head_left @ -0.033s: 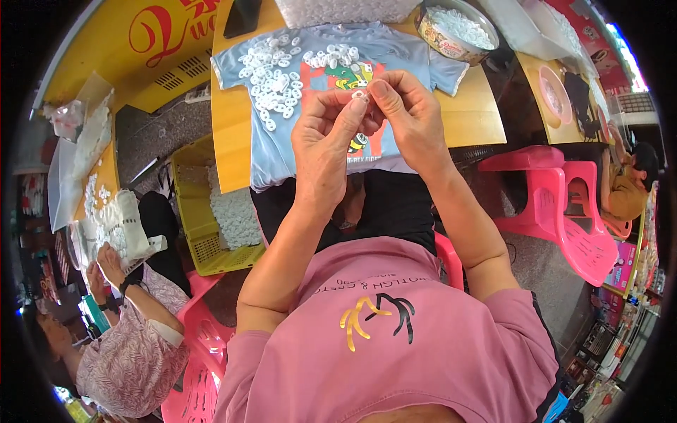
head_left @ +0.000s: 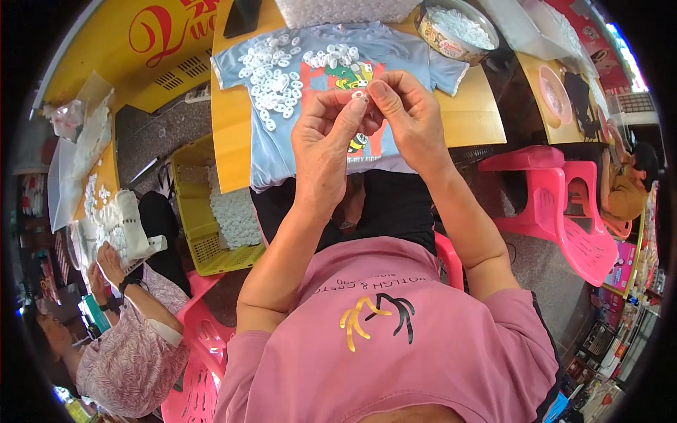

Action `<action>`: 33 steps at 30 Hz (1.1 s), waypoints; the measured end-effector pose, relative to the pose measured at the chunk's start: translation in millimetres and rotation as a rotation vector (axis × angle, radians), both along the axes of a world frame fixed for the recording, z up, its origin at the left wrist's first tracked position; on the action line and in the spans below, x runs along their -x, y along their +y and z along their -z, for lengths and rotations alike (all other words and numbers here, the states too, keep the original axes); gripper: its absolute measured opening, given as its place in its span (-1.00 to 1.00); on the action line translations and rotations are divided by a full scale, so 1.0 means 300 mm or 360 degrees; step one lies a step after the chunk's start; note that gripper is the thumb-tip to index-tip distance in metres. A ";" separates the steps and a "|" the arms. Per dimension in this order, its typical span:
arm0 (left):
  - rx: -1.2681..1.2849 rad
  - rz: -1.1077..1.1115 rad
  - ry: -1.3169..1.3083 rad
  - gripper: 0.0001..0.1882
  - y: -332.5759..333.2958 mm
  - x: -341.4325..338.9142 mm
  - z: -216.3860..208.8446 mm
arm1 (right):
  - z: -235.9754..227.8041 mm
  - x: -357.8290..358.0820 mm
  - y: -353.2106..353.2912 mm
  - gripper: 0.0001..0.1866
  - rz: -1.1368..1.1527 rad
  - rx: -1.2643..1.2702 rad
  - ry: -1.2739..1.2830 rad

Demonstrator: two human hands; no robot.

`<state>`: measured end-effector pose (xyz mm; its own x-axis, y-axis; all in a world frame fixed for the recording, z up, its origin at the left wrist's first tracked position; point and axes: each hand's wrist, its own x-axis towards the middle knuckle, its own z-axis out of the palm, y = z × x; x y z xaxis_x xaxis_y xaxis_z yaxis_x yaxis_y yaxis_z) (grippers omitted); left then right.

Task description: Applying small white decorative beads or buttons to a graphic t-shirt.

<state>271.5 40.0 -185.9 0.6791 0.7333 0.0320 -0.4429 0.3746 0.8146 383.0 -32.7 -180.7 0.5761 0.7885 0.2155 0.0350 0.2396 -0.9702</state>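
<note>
in the head view, a wooden table (head_left: 233, 134) is standing on a speckled grey floor (head_left: 151, 134), with a light blue t-shirt (head_left: 395, 53) lying spread over it as a work cloth. a yellow counter (head_left: 134, 49) is curving along the upper left. one yellow plastic crate (head_left: 201, 233) is sitting below the table's left edge, holding a heap of white pieces. three pink plastic chairs are showing: two stacked close on the right (head_left: 564, 211) and one at the lower left (head_left: 201, 352).

both hands are meeting above the shirt's printed front. the left hand (head_left: 324, 144) is pinching one small white ring (head_left: 360, 94) between thumb and forefinger, the other fingers curled loosely. the right hand (head_left: 409, 116) is pinching the same ring from the other side, its fingertips touching those of the left hand.

loose white rings (head_left: 271, 74) are lying scattered on the shirt's upper left part, too many and too small to count. one round tin (head_left: 455, 28) is sitting at the table's far right, filled with more white pieces. one dark phone (head_left: 242, 17) is lying at the far edge.

two other people are sitting nearby: one at the lower left (head_left: 127, 352), working at a separate heap of white pieces, and one at the far right (head_left: 627, 190).
</note>
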 end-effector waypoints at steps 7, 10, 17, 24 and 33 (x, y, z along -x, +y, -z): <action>-0.0034 -0.0043 0.0030 -0.81 -0.005 0.004 0.001 | -0.006 0.014 -0.002 -0.78 0.0097 0.0048 -0.0171; -0.0094 -0.0084 0.0035 -0.81 -0.008 0.005 0.006 | -0.004 0.021 0.000 -0.80 0.0186 0.0011 -0.0379; -0.0147 -0.0114 0.0036 -0.85 -0.017 0.009 0.000 | -0.008 0.025 -0.001 -0.82 0.0248 0.0026 -0.0585; -0.0161 -0.0091 0.0082 -0.84 -0.009 0.018 -0.008 | -0.064 0.024 -0.009 -0.79 0.0012 0.0133 -0.0268; -0.0014 -0.0002 0.0014 -0.84 -0.004 0.009 -0.014 | -0.061 0.012 -0.012 -0.77 0.0018 0.0139 -0.0219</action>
